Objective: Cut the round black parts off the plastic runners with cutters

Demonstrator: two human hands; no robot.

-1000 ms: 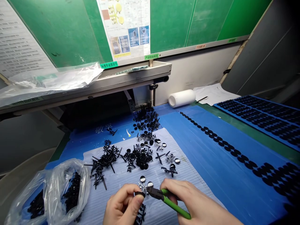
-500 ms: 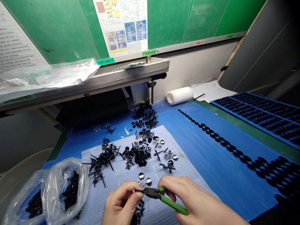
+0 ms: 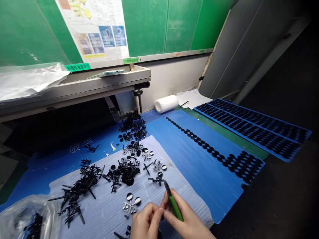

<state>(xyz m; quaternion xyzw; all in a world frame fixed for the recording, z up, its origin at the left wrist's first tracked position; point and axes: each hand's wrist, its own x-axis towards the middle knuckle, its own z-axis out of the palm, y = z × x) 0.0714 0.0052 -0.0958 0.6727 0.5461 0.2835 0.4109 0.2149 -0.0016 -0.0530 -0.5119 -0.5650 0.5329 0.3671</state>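
At the near edge of the tabletop (image 3: 224,186), a pair of green-handled cutters (image 3: 172,203) is held in the right hand (image 3: 185,222), whose grip is closed around the handle, the dark tip pointing up and away toward the far edge and the long axis leaning slightly leftward. The left hand (image 3: 146,223) is pressed against the right at the fingertips, its thumb and forefinger pinched together; whether a small piece is caught between them cannot be told. Just to the left of the left hand, and nearer to it than to the right, a small sprue with two shiny round caps (image 3: 131,203) is seen lying on the pale corrugated sheet (image 3: 104,215), apart from both hands. Farther toward the middle of the sheet a heap of black moulded parts (image 3: 126,171) is spread, with a scatter of bare black runners (image 3: 77,192) toward the left edge. A clear plastic bag (image 3: 27,219) holding dark pieces is set at the near left corner. On the blue mat toward the right, a line of black discs (image 3: 196,141) is laid out, and a blue tray of further discs (image 3: 251,124) is placed beyond it at the right edge. A white roll (image 3: 166,104) is rested at the far edge beneath a green board bearing printed instruction sheets (image 3: 94,31).
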